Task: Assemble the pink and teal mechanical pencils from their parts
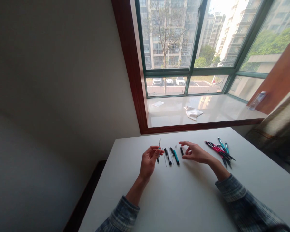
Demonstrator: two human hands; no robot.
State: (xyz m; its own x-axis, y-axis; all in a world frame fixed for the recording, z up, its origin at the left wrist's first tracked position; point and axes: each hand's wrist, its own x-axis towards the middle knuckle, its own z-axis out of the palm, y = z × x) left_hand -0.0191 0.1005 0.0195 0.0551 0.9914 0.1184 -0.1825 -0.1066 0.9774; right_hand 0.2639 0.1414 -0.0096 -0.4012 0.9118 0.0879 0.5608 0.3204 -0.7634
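Note:
My left hand [149, 160] is closed round a partly assembled pen [159, 155], held upright with a thin refill sticking out of its top. To its right, on the white table [169, 196], lie pen parts in a row: black barrel pieces [168, 157], thin white refills [164, 158] and a teal barrel [176, 157]. My right hand [194, 152] is open, thumb and fingers spread on either side of a short black pen piece [182, 151] on the table. Whether they touch it I cannot tell. A tiny pale tip [176, 146] lies just beyond.
A loose pile of red, black and teal pens [221, 150] lies on the table's right side. Behind the table is a window sill [169, 117] with a crumpled white cloth [193, 113] and a clear bottle [257, 100]. A wall [62, 96] stands at left.

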